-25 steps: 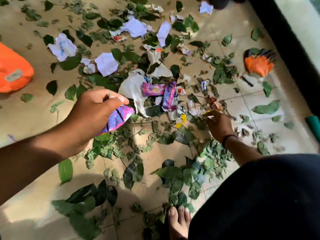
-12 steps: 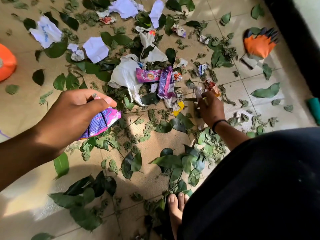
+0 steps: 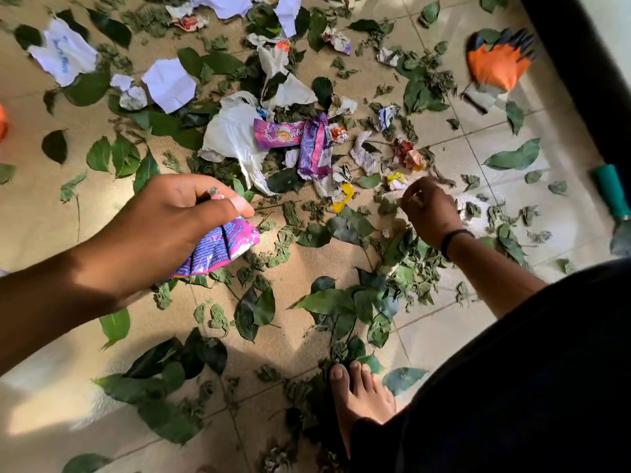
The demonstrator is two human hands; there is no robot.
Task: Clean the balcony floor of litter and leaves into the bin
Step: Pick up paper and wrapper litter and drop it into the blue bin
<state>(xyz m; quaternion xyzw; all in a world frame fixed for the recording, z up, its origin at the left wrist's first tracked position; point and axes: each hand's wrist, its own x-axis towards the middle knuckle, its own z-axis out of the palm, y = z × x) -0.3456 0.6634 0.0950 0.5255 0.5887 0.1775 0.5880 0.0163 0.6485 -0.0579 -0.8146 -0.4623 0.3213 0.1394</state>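
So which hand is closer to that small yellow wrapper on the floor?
The right hand. It hovers just to the right of the yellow wrapper, fingers curled. The left hand is farther off to the wrapper's left, gripping a crumpled purple wrapper.

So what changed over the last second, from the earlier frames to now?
The right hand lifted off the litter pile and drew back toward the person, fingers pinched; what it holds is unclear. The left hand kept gripping the pink wrapper. The scattered leaves, paper and orange glove stayed put.
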